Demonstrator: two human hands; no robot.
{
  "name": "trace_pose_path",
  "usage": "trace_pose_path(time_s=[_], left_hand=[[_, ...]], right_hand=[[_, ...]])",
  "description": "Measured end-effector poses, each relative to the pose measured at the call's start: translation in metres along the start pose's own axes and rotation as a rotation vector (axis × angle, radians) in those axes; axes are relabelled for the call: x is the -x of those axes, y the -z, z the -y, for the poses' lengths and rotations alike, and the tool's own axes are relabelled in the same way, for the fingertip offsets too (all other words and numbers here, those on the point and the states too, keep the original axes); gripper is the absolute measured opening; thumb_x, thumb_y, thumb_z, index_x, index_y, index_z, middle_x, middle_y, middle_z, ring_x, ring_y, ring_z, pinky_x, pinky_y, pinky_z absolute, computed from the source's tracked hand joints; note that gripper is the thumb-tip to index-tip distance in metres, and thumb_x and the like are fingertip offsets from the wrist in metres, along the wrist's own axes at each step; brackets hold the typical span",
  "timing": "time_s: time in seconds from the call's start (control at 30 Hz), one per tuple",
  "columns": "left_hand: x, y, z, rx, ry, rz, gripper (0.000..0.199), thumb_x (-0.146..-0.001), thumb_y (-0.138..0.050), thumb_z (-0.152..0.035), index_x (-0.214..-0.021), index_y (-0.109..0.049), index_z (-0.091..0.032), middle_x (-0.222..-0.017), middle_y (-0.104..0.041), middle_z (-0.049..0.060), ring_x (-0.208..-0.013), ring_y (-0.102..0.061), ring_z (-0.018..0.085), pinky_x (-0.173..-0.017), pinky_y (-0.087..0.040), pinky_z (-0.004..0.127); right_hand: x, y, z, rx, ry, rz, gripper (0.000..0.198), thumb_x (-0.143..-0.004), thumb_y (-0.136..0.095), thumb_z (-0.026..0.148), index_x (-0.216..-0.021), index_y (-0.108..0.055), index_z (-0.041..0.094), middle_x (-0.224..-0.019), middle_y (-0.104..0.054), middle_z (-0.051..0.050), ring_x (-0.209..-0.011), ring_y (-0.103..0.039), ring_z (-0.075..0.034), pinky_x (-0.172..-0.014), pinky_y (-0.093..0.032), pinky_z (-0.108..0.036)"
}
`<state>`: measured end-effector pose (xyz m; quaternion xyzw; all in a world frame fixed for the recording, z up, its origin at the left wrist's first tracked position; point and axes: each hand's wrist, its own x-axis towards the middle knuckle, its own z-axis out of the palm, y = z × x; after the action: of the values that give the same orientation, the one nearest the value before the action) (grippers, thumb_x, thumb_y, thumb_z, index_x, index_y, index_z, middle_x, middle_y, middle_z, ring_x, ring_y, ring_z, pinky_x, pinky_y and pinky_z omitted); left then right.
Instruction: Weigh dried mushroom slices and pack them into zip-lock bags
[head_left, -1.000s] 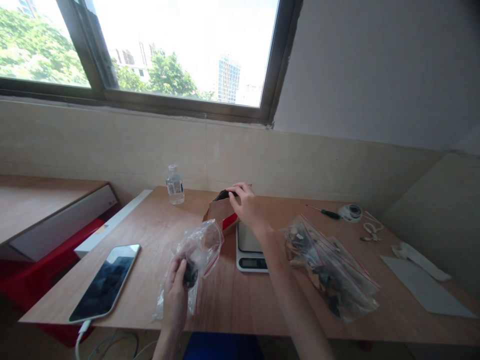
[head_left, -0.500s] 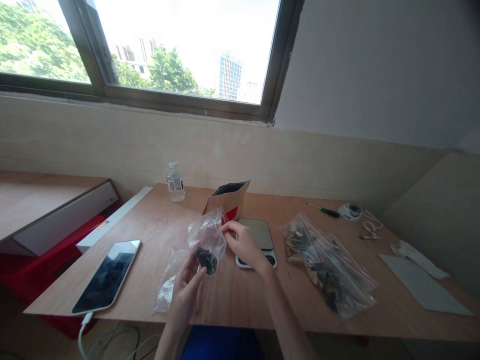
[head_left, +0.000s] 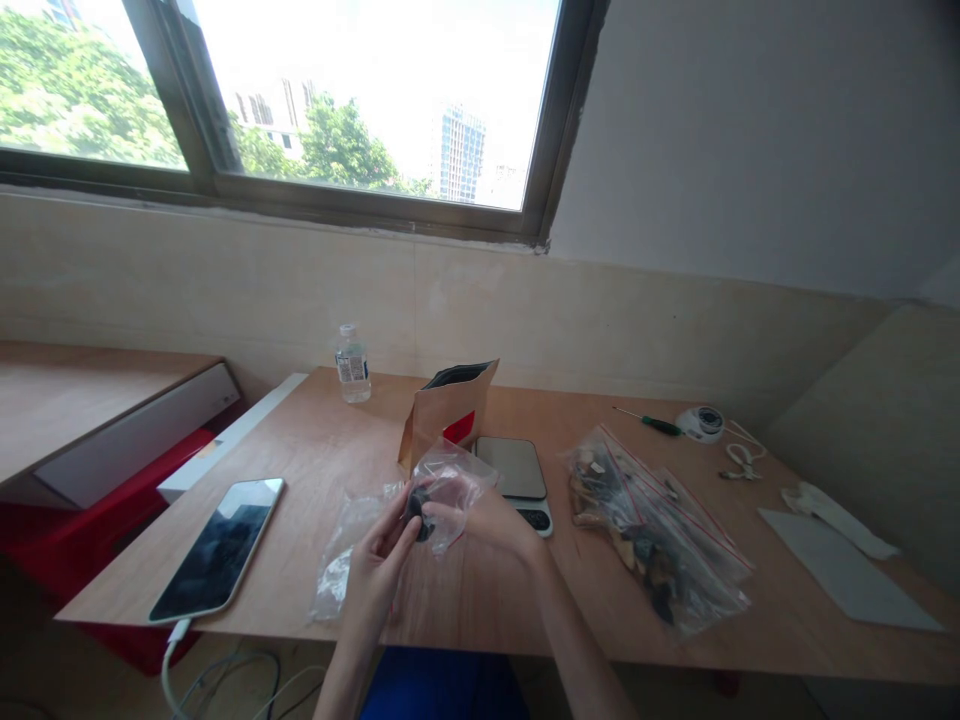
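Observation:
My left hand (head_left: 381, 560) is closed on a clear zip bag (head_left: 466, 478), pinching it where dark, crumpled-looking pieces (head_left: 420, 505) sit at its lower end. My right hand (head_left: 465, 510) reaches into the bag's mouth, seen through the plastic. Its fingertips are beside the dark pieces; the plastic blurs them, so any grip is unclear. Just behind stands an open brown paper pouch (head_left: 442, 415) with a red patch. A small kitchen scale (head_left: 514, 468) lies beyond my right wrist. Another clear plastic bag (head_left: 337, 560) lies flat by my left hand.
Several red-edged zip bags (head_left: 645, 530) with brown and dark pieces lie right. A phone (head_left: 217, 550) on a cable is at left. Farther back are a water bottle (head_left: 352, 365), a screwdriver (head_left: 660, 426) and a white dome camera (head_left: 702, 424). A pale sheet (head_left: 840, 570) lies far right.
My right hand has gone from the bag's top edge down into the bag, towards the dark pieces. The bag's mouth has tipped to the right, showing more of the paper pouch.

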<state>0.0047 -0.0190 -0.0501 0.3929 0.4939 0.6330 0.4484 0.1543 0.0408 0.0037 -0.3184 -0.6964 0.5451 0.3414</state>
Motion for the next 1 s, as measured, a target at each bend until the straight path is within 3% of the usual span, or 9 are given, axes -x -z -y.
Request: trace_pose_path(time_s=[0.13,0.37,0.83,1.0], left_hand=[[-0.001,0.004,0.004,-0.044,-0.011,0.040,0.047,-0.071,-0.070,-0.038,-0.115,-0.064,-0.023,-0.124,-0.061,0.004,-0.120,-0.052,0.028,-0.103,-0.040,0.044],[0.001,0.007,0.003,-0.081,-0.028,0.034,0.044,-0.073,-0.066,-0.042,-0.114,-0.065,-0.024,-0.125,-0.061,0.004,-0.125,-0.047,0.027,-0.108,-0.033,0.044],[0.000,0.001,-0.001,-0.134,-0.082,-0.093,0.038,-0.071,-0.067,-0.044,-0.104,-0.070,-0.025,-0.113,-0.068,0.004,-0.112,-0.058,0.029,-0.103,-0.040,0.046],[-0.003,0.008,0.001,-0.086,-0.017,-0.187,0.040,-0.071,-0.069,-0.041,-0.106,-0.069,-0.021,-0.111,-0.069,0.006,-0.113,-0.058,0.028,-0.103,-0.039,0.046]], right_hand=[[0.001,-0.004,-0.002,-0.003,-0.040,-0.021,0.036,-0.074,-0.069,0.035,-0.107,-0.063,0.021,-0.097,-0.067,-0.003,-0.089,-0.063,-0.019,-0.083,-0.049,-0.032],[-0.005,-0.003,-0.012,-0.006,0.044,-0.072,0.029,-0.074,-0.070,0.035,-0.097,-0.067,0.020,-0.099,-0.068,-0.004,-0.092,-0.064,-0.020,-0.088,-0.049,-0.035],[-0.007,-0.007,-0.003,-0.061,-0.031,-0.319,0.020,-0.068,-0.071,0.031,-0.081,-0.068,0.016,-0.085,-0.072,-0.006,-0.083,-0.067,-0.023,-0.078,-0.051,-0.036],[-0.003,0.003,0.001,-0.158,-0.023,-0.480,0.024,-0.065,-0.073,0.033,-0.078,-0.064,0.016,-0.082,-0.071,-0.006,-0.080,-0.066,-0.021,-0.076,-0.051,-0.033]])
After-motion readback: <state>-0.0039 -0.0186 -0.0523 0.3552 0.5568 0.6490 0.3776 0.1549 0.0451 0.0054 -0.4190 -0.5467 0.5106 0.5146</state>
